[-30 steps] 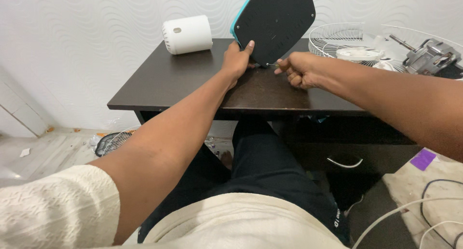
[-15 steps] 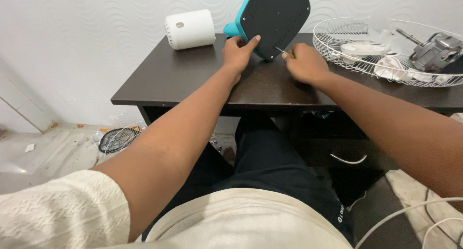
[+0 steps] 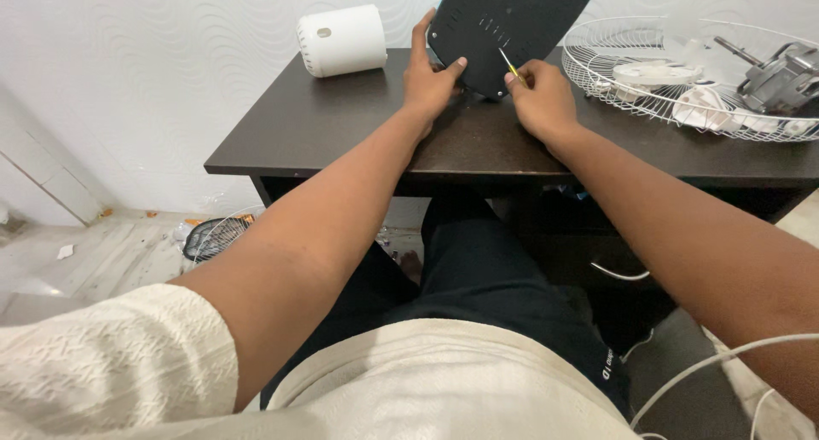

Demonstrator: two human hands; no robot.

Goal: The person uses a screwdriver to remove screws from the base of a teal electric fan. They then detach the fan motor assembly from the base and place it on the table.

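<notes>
The dark base plate (image 3: pixel 512 26) stood tilted on its edge at the far side of the dark worktop (image 3: pixel 341 124), at about twelve o'clock from the person, its flat underside turned toward the camera. The left hand (image 3: pixel 431 78) was closed on the plate's left edge, thumb pressed on the face and fingers wrapped behind, steadying it. The right hand (image 3: pixel 537 95) was curled tight around the handle of a thin yellow-shafted screwdriver (image 3: pixel 509 65), whose tip rested against the plate's lower right part, at roughly one o'clock from the left hand. Whether the tip sat in a screw head was too small to tell. As a judgement, the work on the plate's fastenings looked under way rather than finished: the plate was in one piece with the tool on it, and no loose screws showed on the worktop. At ten o'clock from the plate lay a white cylindrical housing (image 3: pixel 344 39) on its side. At three o'clock a white wire fan guard (image 3: pixel 614 43) held a bare motor (image 3: pixel 781 69) and white plastic parts (image 3: pixel 695 107), already separated.
</notes>
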